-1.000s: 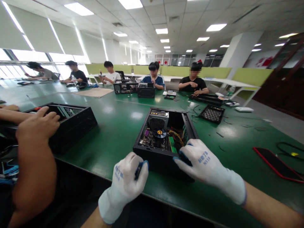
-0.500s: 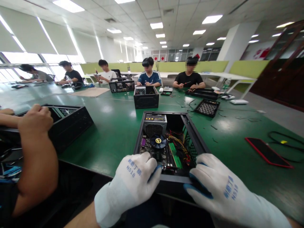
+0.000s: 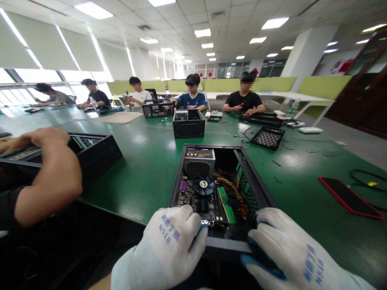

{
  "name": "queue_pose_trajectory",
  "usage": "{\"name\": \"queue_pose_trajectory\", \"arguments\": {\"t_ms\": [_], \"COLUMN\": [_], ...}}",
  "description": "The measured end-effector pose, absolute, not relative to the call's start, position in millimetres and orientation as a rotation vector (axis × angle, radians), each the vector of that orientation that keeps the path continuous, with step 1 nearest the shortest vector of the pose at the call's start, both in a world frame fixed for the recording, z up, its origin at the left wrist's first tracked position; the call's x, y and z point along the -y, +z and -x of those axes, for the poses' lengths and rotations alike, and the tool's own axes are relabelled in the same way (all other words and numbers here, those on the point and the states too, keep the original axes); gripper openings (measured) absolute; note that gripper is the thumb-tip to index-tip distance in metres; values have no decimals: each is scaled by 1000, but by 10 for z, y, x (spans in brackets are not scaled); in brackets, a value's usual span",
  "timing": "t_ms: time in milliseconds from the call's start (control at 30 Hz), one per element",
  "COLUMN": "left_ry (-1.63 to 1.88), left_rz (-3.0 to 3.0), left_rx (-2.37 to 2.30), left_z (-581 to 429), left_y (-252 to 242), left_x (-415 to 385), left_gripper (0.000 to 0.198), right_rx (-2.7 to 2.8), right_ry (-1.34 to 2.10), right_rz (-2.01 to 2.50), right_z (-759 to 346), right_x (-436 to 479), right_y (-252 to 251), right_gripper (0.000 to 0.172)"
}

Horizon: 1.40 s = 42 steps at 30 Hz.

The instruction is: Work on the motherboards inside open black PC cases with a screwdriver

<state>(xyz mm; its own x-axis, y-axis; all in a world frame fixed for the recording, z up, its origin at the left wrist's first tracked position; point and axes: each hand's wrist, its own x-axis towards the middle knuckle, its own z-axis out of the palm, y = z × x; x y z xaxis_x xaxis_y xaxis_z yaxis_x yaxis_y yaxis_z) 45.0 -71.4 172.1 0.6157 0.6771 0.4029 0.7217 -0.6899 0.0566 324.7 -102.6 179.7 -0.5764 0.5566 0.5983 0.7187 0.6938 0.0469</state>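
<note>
An open black computer case (image 3: 260, 189) lies on the green table (image 3: 151, 161) right in front of me. Inside it I see a motherboard with a round fan (image 3: 203, 184), a grey power supply (image 3: 199, 161) and a bundle of coloured wires (image 3: 232, 187). Both my hands wear white gloves with blue fingertips. My left hand (image 3: 173, 241) is curled over the case's near left corner. My right hand (image 3: 281, 247) grips the near right corner, its fingers wrapped round the rim.
A co-worker's bare arm (image 3: 45, 177) on my left reaches into another black case (image 3: 93, 151). Several people sit at the far side with more cases (image 3: 189, 124). A black tray (image 3: 267, 137) and a red-edged panel (image 3: 350, 197) lie to the right.
The case has come nearer to me and towards the table's edge, with both hands moving onto its near corners. The co-worker's arm on the left has dropped lower.
</note>
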Motion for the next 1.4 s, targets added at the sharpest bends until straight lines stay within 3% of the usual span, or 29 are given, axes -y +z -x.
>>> {"name": "queue_pose_trajectory", "arguments": {"t_ms": [333,533,767,900,1167,1267,1400], "left_ry": [-639,-674,-674,-688,-697,-697,-705], "left_rz": [2700,2705,2700,2673,2648,2647,2649], "left_rx": [1200,1216,1223,1227,1253,1251,1238], "left_z": [-460,-473,-468,-469,-490,-485,-478], "left_y": [1712,1695,1681,1687,1666,1665,1667], "left_x": [737,727,712,723,717,722,728], "left_gripper": [22,23,22,24,25,25,24], "right_rx": [2381,2560,2782,2959,3045,3001,2962], "right_ry": [-325,-139,-196,-147,-59,-128,-238], "right_rz": [1028,1098,1428,1608,1686,1682,1734], "right_z": [-3358,-3305,-2980,-2692,-2391,-2402,-2475], "right_x": [1049,728,-72,-454,-833,-797,-732], "right_y": [1738,2006,2004,1897,1539,1572,1736], "right_gripper": [28,26,47,68,93,97,87]}}
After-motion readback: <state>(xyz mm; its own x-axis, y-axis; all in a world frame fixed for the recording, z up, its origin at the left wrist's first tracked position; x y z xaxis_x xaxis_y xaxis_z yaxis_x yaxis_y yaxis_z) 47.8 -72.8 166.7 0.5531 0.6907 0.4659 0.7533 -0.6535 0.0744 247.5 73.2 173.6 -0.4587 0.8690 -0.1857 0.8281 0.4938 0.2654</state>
